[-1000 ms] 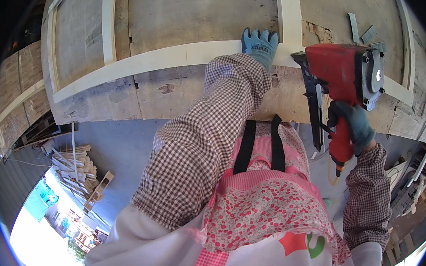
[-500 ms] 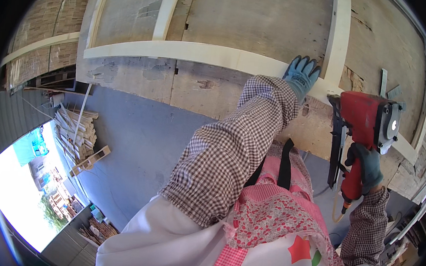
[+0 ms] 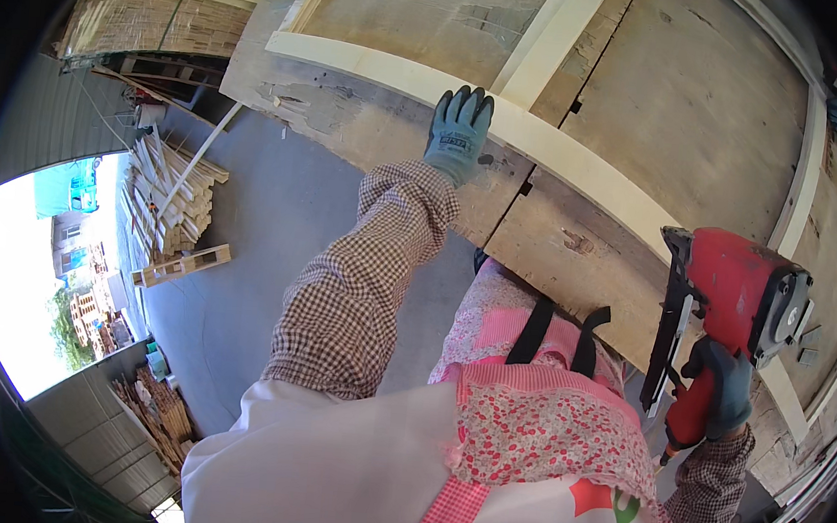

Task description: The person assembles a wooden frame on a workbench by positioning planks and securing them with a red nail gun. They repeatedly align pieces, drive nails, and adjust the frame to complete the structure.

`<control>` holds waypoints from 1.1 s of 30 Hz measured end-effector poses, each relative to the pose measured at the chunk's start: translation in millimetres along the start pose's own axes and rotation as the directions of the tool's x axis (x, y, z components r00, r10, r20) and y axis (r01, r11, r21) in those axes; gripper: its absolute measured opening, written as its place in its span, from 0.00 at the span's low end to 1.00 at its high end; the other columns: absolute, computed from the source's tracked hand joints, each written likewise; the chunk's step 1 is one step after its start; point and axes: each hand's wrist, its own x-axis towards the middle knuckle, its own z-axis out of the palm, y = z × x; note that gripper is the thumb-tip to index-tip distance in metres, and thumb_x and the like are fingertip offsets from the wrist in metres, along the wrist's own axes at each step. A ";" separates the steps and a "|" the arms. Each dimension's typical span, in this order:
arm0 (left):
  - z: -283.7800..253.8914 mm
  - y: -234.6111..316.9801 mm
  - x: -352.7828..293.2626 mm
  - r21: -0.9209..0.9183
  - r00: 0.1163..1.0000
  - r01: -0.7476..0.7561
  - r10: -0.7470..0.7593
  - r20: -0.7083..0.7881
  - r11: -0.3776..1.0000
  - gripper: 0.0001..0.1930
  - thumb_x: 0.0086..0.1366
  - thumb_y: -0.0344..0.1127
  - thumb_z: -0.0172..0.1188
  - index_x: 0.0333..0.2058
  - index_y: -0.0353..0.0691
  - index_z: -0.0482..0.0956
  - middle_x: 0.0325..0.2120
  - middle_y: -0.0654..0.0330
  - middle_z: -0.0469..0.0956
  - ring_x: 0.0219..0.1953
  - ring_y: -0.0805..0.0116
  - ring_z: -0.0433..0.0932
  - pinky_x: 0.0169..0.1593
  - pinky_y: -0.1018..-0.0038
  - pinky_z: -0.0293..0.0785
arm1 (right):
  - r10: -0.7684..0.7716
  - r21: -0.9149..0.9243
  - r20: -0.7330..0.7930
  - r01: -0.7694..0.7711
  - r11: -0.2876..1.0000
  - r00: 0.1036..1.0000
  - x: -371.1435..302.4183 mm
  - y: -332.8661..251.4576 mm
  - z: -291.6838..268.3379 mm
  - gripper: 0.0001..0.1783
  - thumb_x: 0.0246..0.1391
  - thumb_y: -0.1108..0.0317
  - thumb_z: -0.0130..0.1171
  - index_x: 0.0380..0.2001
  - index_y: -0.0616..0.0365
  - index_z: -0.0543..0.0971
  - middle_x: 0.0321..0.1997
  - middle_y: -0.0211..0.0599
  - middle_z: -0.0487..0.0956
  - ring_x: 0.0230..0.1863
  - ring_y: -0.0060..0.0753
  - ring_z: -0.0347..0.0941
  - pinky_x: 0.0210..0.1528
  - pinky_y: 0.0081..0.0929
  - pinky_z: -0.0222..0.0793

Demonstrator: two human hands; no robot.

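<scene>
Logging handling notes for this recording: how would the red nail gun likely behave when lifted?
The nail gun is likely rigid, given its hard-looking housing. It may feel top-heavy, since its bulk sits above the slim handle gripped by the right hand.

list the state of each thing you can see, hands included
Left hand, gloved, open, fingers extended
Right hand, gloved, closed
Red nail gun, gripped by its handle
Pale wooden frame, flat on the tabletop
Tabletop, stained and chipped
Wood strips, loosely piled
</scene>
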 end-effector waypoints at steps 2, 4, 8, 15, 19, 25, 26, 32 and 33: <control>20.0 -27.2 16.1 -0.011 0.999 -0.037 0.037 0.036 0.999 0.52 0.39 0.55 0.65 0.59 0.38 0.49 0.59 0.52 0.49 0.62 0.54 0.45 0.63 0.57 0.36 | 0.365 0.443 0.074 -0.358 0.822 0.928 51.9 -38.1 21.2 0.11 0.45 0.69 0.44 0.13 0.60 0.65 0.14 0.32 0.67 0.17 0.27 0.65 0.22 0.23 0.59; 6.7 -33.6 35.0 -0.088 0.986 -0.107 0.117 0.115 0.990 0.54 0.38 0.60 0.64 0.59 0.38 0.47 0.59 0.53 0.49 0.62 0.54 0.44 0.63 0.57 0.35 | 0.410 0.567 0.113 -0.397 0.721 0.905 91.3 -52.2 30.9 0.10 0.47 0.68 0.47 0.18 0.62 0.68 0.17 0.34 0.69 0.17 0.27 0.66 0.23 0.23 0.63; 16.9 -39.1 46.5 -0.146 0.960 -0.193 0.218 0.178 0.970 0.56 0.37 0.65 0.62 0.59 0.40 0.46 0.59 0.52 0.48 0.62 0.54 0.44 0.63 0.55 0.33 | 0.509 0.704 0.199 -0.483 0.521 0.838 181.3 -98.8 41.1 0.09 0.49 0.66 0.47 0.20 0.58 0.70 0.17 0.31 0.68 0.20 0.27 0.66 0.24 0.25 0.66; 47.0 -56.1 67.2 -0.264 0.937 -0.346 0.344 -0.053 0.901 0.44 0.38 0.60 0.64 0.52 0.41 0.61 0.46 0.56 0.64 0.51 0.57 0.60 0.60 0.58 0.46 | 0.472 0.756 0.299 -0.507 0.413 0.829 280.9 -138.2 73.1 0.10 0.49 0.60 0.50 0.27 0.55 0.71 0.23 0.27 0.68 0.23 0.21 0.66 0.28 0.23 0.70; 46.2 -67.2 60.5 -0.343 0.921 -0.384 0.379 -0.086 0.857 0.42 0.40 0.57 0.64 0.51 0.40 0.62 0.46 0.55 0.65 0.50 0.54 0.62 0.60 0.59 0.50 | 0.489 0.781 0.338 -0.530 0.330 0.804 288.2 -126.1 75.0 0.09 0.49 0.61 0.52 0.29 0.54 0.71 0.24 0.27 0.70 0.24 0.23 0.67 0.28 0.25 0.70; 31.9 -84.3 75.9 -0.410 0.883 -0.380 0.457 0.107 0.829 0.47 0.39 0.64 0.61 0.54 0.40 0.58 0.50 0.55 0.63 0.55 0.59 0.58 0.62 0.60 0.45 | 0.638 0.716 0.257 -0.586 0.379 0.726 294.3 -130.5 65.2 0.10 0.46 0.61 0.54 0.29 0.55 0.71 0.24 0.28 0.71 0.24 0.24 0.67 0.29 0.25 0.69; 20.5 -89.4 83.0 -0.375 0.864 -0.349 0.450 0.225 0.859 0.48 0.39 0.65 0.61 0.54 0.40 0.58 0.50 0.54 0.63 0.55 0.59 0.58 0.62 0.61 0.44 | 0.638 0.711 0.258 -0.589 0.383 0.726 294.5 -128.9 64.1 0.10 0.46 0.61 0.54 0.28 0.55 0.71 0.24 0.28 0.71 0.23 0.24 0.67 0.29 0.25 0.69; 7.6 -67.5 102.6 -0.185 0.730 -0.433 0.464 0.501 0.882 0.40 0.41 0.62 0.60 0.48 0.40 0.64 0.46 0.55 0.68 0.51 0.60 0.64 0.58 0.64 0.49 | 0.600 0.703 0.320 -0.608 0.369 0.734 300.0 -117.2 56.7 0.10 0.46 0.61 0.54 0.29 0.55 0.71 0.23 0.28 0.70 0.23 0.23 0.67 0.29 0.25 0.70; 15.1 -65.0 100.4 -0.219 0.783 -0.352 0.415 0.463 0.910 0.36 0.42 0.58 0.59 0.46 0.40 0.66 0.42 0.55 0.71 0.48 0.60 0.67 0.56 0.65 0.53 | 0.613 0.702 0.295 -0.602 0.381 0.733 300.3 -122.7 57.1 0.11 0.47 0.61 0.54 0.30 0.55 0.71 0.23 0.28 0.70 0.22 0.23 0.67 0.28 0.24 0.70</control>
